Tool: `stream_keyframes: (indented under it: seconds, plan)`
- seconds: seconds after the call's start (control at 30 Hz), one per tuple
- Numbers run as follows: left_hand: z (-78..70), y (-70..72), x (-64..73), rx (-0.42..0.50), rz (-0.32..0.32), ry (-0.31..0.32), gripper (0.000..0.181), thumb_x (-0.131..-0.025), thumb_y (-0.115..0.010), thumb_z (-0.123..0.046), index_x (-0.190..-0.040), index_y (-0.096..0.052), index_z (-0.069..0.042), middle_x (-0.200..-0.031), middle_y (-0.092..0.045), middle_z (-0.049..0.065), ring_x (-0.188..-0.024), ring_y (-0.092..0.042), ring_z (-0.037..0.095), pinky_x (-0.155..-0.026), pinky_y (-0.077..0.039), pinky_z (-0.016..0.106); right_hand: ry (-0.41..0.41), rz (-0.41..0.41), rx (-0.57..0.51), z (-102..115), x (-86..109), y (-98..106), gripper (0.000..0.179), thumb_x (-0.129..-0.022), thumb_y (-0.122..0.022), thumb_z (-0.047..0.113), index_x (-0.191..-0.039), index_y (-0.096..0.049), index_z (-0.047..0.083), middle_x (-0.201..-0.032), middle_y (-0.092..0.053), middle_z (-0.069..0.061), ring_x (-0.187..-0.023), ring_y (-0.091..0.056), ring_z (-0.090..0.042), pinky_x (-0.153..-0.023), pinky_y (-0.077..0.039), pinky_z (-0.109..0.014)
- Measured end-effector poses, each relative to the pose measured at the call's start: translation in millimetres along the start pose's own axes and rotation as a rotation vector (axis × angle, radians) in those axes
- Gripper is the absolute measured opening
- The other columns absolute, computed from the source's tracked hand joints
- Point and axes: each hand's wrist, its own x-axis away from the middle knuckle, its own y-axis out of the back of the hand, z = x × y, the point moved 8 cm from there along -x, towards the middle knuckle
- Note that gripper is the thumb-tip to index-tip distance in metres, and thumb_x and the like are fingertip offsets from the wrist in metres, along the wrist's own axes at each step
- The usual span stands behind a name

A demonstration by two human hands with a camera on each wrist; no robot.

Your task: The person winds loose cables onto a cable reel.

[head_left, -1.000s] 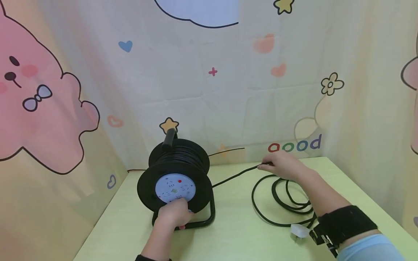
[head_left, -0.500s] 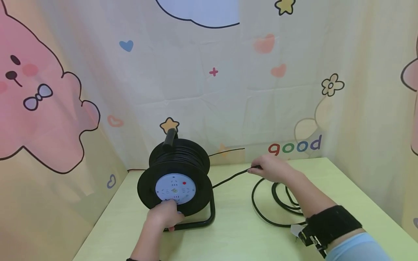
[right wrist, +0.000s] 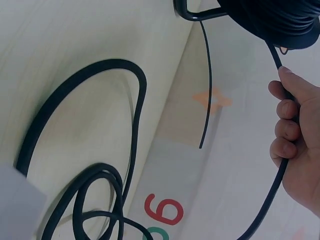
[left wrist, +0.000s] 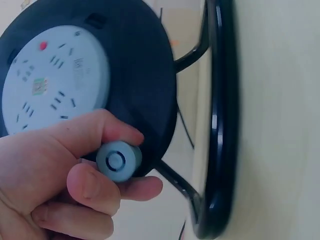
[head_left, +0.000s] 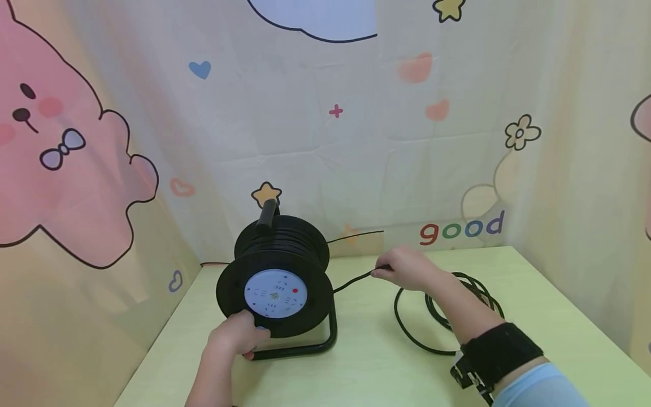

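A black cable reel (head_left: 274, 277) with a pale blue socket face (head_left: 276, 293) stands on its tubular frame (head_left: 300, 351) on the table. At the reel's lower left, my left hand (head_left: 235, 333) grips a round grey crank knob (left wrist: 119, 161), its fingers and thumb curled about it. To the right of the reel, my right hand (head_left: 409, 268) holds the black cable (right wrist: 270, 195), which runs from between its fingers up to the drum. Loose loops of that cable (head_left: 407, 333) lie on the table under my right forearm. The white plug (right wrist: 20, 205) shows at the edge of the right wrist view.
The pale green table (head_left: 386, 373) ends at a printed curtain (head_left: 305, 141) behind the reel. A carrying handle (head_left: 267, 216) juts up from the reel's top. One thin dark wire (right wrist: 207, 85) shows against the curtain, right of the reel.
My left hand has swung the knob leftward along the reel's lower edge, and the socket face has rotated. My right hand has moved left toward the reel with the cable.
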Motion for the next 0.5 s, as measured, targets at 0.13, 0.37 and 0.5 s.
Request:
stream_keyframes:
  seconds: [0.13,0.37,0.5]
  plan:
    - [8.9,5.3,0.3,0.018,0.001,0.009,0.026,-0.085,-0.06,-0.025,-0.068,-0.055,-0.006,-0.052,-0.057,0.004,-0.06,-0.056,0.019,-0.061,-0.042,0.037,0.026,0.004,-0.003,8.3,-4.4,-7.0,0.011,-0.092,-0.065,0.025,-0.082,-0.068,0.022,-0.069,-0.058,0.017,-0.058,-0.05,-0.004,-0.059,-0.046,-0.029]
    - [16.5,24.1,4.6,-0.009,-0.065,0.019,0.024,-0.083,-0.059,-0.025,-0.069,-0.055,-0.006,-0.052,-0.058,0.003,-0.059,-0.053,0.018,-0.056,-0.041,0.036,0.043,0.021,0.006,18.0,-13.2,-18.7,0.011,-0.092,-0.065,0.024,-0.082,-0.069,0.022,-0.07,-0.058,0.017,-0.06,-0.051,-0.003,-0.061,-0.047,-0.029]
    - [20.0,34.9,10.1,-0.023,-0.11,0.043,0.023,-0.082,-0.06,-0.025,-0.069,-0.055,-0.006,-0.053,-0.058,0.002,-0.058,-0.052,0.019,-0.052,-0.039,0.035,0.065,0.033,-0.016,22.3,-19.6,-26.4,0.011,-0.092,-0.065,0.022,-0.081,-0.068,0.022,-0.068,-0.057,0.016,-0.06,-0.05,-0.005,-0.062,-0.047,-0.03]
